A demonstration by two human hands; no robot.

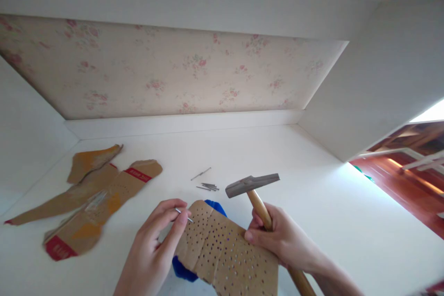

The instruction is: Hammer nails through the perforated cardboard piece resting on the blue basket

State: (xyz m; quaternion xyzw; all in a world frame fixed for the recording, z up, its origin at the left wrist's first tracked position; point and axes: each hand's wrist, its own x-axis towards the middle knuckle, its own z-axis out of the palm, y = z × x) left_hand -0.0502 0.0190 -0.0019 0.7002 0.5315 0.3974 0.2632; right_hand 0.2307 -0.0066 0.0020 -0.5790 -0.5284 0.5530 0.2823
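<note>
Between the thumb and fingers of my left hand (161,231) is a thin metal nail (183,215), slanting over the upper left corner of a cardboard piece (222,249) full of small holes. My right hand (282,240) grips the wooden handle of a hammer (252,186), its metal head raised above the cardboard's far edge. The right thumb presses on the cardboard's right side. Under the cardboard, a blue object (183,270) shows at its edges; most of it is hidden. Several loose nails (208,187) lie on the white surface just beyond.
Torn cardboard pieces (100,208) with red and orange marks lie at the left. White panels enclose the work surface (333,222) at both sides and the back, where floral wallpaper (194,69) shows. A reddish floor (405,189) appears beyond the right edge.
</note>
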